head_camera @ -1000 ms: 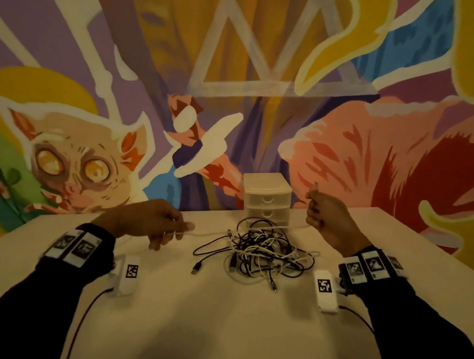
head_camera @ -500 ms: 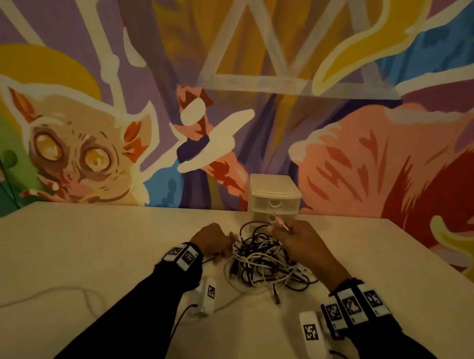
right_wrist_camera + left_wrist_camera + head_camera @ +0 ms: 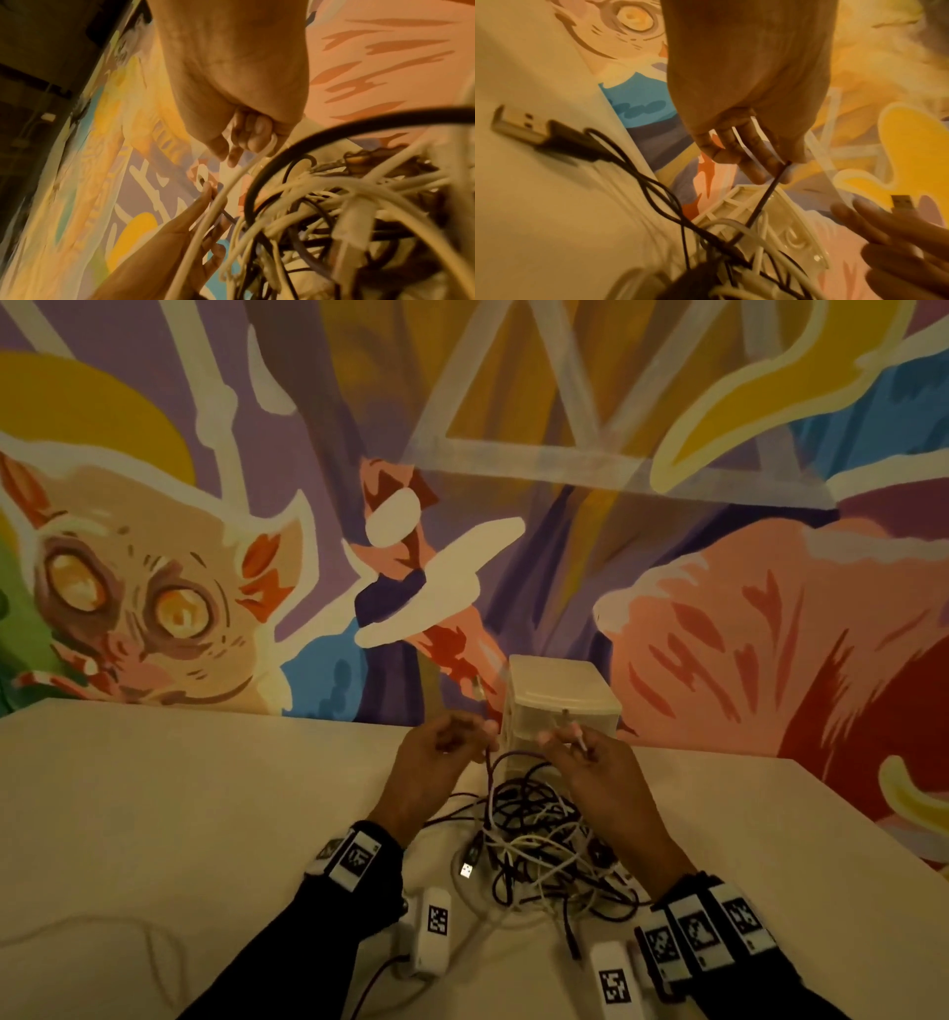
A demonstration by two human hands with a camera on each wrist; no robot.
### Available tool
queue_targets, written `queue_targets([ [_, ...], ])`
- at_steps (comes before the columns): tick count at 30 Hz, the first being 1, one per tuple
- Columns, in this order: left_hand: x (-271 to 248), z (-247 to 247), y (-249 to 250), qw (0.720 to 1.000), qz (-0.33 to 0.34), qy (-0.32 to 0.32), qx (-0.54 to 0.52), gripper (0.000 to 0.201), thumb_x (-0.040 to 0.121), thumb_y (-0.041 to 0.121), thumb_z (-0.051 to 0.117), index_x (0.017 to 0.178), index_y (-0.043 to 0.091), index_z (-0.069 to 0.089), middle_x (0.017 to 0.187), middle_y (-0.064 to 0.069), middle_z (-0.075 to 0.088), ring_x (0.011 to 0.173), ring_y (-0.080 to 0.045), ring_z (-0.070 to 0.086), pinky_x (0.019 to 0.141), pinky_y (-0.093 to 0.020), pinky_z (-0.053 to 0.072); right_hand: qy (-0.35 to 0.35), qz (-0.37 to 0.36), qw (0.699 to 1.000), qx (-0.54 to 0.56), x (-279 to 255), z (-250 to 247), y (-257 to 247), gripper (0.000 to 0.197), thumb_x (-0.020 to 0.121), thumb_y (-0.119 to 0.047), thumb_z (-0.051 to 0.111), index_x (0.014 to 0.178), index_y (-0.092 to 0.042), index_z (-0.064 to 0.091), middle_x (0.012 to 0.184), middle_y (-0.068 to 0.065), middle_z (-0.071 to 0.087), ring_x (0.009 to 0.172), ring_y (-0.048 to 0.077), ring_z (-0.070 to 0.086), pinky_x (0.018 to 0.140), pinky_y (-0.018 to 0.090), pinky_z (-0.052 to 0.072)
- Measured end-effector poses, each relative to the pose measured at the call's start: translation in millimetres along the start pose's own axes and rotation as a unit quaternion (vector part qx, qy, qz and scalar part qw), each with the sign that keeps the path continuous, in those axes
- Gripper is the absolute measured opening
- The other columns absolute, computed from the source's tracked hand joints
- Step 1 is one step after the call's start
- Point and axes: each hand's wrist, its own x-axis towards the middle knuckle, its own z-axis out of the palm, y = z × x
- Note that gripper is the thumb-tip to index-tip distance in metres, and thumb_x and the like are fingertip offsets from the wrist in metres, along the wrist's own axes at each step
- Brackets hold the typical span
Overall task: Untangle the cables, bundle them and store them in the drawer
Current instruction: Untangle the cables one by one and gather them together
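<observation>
A knot of black and white cables (image 3: 544, 850) lies heaped on the table (image 3: 179, 814) directly in front of a small white plastic drawer unit (image 3: 560, 706). Above the heap, the left hand (image 3: 441, 757) pinches a black cable (image 3: 765, 201), while the right hand (image 3: 590, 762) pinches a white cable (image 3: 226, 194). A silver USB plug (image 3: 466, 869) juts from the heap's left edge.

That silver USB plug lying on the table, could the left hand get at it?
Probably yes. The USB plug lies bare at the pile's near-left edge, nothing covering it. But the left hand already pinches a dark cable.
</observation>
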Motion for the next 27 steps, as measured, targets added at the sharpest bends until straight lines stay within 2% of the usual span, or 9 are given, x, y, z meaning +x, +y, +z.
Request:
queue_targets([
  [2,-2.6,6.9,-4.5,0.999,0.025,-0.025,0.008,0.007,0.093,0.022,0.083,0.097,0.017,0.079,0.090,-0.002,0.082,0.085,-0.013,0.074,0.083,-0.028,0.057,0.024,0.004,0.997,0.068,1.6,2.3,-5.5,0.017,0.100,-0.036,0.075,0.096,-0.021,0.081,0.088,-0.012,0.080,0.087,0.008,0.074,0.081,0.025,0.057],
  [4,-3.5,10.5,-11.8,0.998,0.029,-0.039,0.026,0.008,0.089,0.030,0.087,0.090,0.025,0.081,0.091,0.004,0.081,0.085,-0.011,0.070,0.086,-0.036,0.055,0.019,0.008,0.994,0.107,-2.1,4.7,-8.5,0.012,0.100,-0.033,0.076,0.099,-0.023,0.083,0.096,-0.009,0.083,0.093,0.007,0.077,0.084,0.028,0.060],
  [8,-4.4,15.1,-14.7,0.996,0.029,-0.073,0.032,0.013,0.083,0.033,0.092,0.084,0.025,0.081,0.088,0.007,0.080,0.076,-0.002,0.064,0.078,-0.025,0.051,0.004,0.032,0.986,0.163,-10.1,8.7,-6.1,0.015,0.097,-0.028,0.078,0.101,-0.014,0.084,0.095,-0.001,0.084,0.083,0.004,0.076,0.069,0.016,0.055],
  [14,-8.2,21.7,-14.4,0.989,0.006,-0.130,0.075,0.017,0.087,0.043,0.087,0.088,0.027,0.083,0.088,0.011,0.081,0.077,-0.001,0.064,0.078,-0.020,0.050,0.020,0.053,0.977,0.204,-10.9,5.8,5.2,0.019,0.095,-0.024,0.081,0.110,-0.012,0.083,0.098,0.003,0.084,0.085,0.011,0.078,0.070,0.020,0.057],
  [16,-9.4,20.9,-16.4,0.981,-0.009,-0.170,0.095,0.017,0.092,0.047,0.082,0.087,0.030,0.083,0.085,0.010,0.079,0.074,0.001,0.064,0.077,-0.017,0.048,0.067,0.045,0.972,0.220,-9.3,-0.8,7.1,0.019,0.095,-0.026,0.081,0.108,-0.013,0.083,0.090,-0.005,0.081,0.075,0.005,0.072,0.066,0.021,0.055],
  [19,-7.4,15.7,-24.6,0.974,-0.015,-0.187,0.127,0.020,0.096,0.048,0.077,0.088,0.029,0.082,0.084,0.009,0.077,0.072,-0.001,0.059,0.074,-0.024,0.047,0.128,0.035,0.966,0.220,-4.8,-13.8,12.8,0.020,0.094,-0.034,0.082,0.107,-0.019,0.083,0.075,-0.017,0.066,0.059,-0.002,0.051,0.057,0.020,0.043],
  [22,-5.6,11.4,-23.3,0.976,-0.010,-0.196,0.095,0.019,0.106,0.036,0.067,0.105,0.028,0.083,0.098,0.009,0.081,0.089,-0.007,0.069,0.086,-0.024,0.052,0.149,0.048,0.963,0.219,-2.1,-22.4,23.8,0.024,0.093,-0.039,0.083,0.106,-0.019,0.082,0.068,-0.018,0.061,0.057,-0.002,0.047,0.063,0.021,0.037],
  [24,-6.2,11.4,-18.5,0.979,0.006,-0.191,0.074,0.020,0.108,0.029,0.064,0.113,0.024,0.083,0.101,0.011,0.082,0.097,-0.007,0.072,0.089,-0.017,0.052,0.131,0.071,0.960,0.235,-3.2,-24.5,27.3,0.027,0.091,-0.046,0.082,0.093,-0.019,0.077,0.062,-0.016,0.051,0.055,0.004,0.038,0.059,0.026,0.032],
  [27,-6.4,13.7,-14.1,0.974,0.031,-0.201,0.096,0.020,0.106,0.030,0.066,0.114,0.028,0.083,0.098,0.015,0.081,0.092,-0.002,0.070,0.085,-0.015,0.049,0.064,0.087,0.972,0.210,-8.6,-17.3,27.8,0.034,0.096,-0.051,0.074,0.076,-0.024,0.073,0.055,-0.009,0.039,0.052,0.011,0.031,0.053,0.032,0.028],
])
